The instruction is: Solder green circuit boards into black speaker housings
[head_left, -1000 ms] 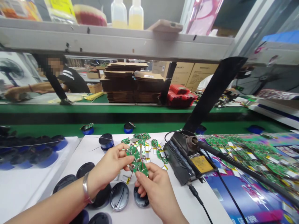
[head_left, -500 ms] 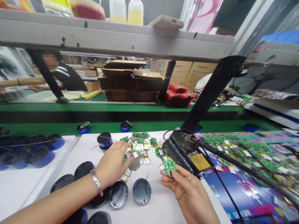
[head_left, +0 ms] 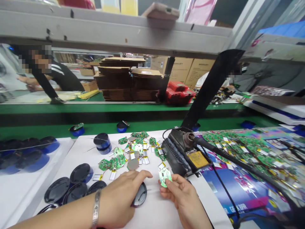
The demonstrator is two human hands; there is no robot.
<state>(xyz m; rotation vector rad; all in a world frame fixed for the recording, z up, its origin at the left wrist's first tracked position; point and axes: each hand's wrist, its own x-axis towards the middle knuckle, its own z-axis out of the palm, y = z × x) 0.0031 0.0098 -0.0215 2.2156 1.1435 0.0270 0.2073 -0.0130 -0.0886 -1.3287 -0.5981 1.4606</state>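
Note:
My right hand pinches a green circuit board between thumb and fingers, above the white work surface. A small silver battery with yellow tape lies just beyond the board's far edge. My left hand, palm down with one digit stretched out, reaches over a round black cup and covers its left part; the other fingers are mostly hidden. Beyond it lies a heap of green boards with wires, silver batteries and round grey discs. More black-and-blue cups sit left of my left hand.
A soldering iron stand with a yellow sponge is right of the heap, its thick black cable crossing rightward. Many boards cover the right side. Two stacked cups stand behind. A shelf hangs overhead; a person works across the green belt.
My left hand has come back from the board heap, down toward the near round cup. My right hand keeps the board, now turned a little. The view has shifted slightly.

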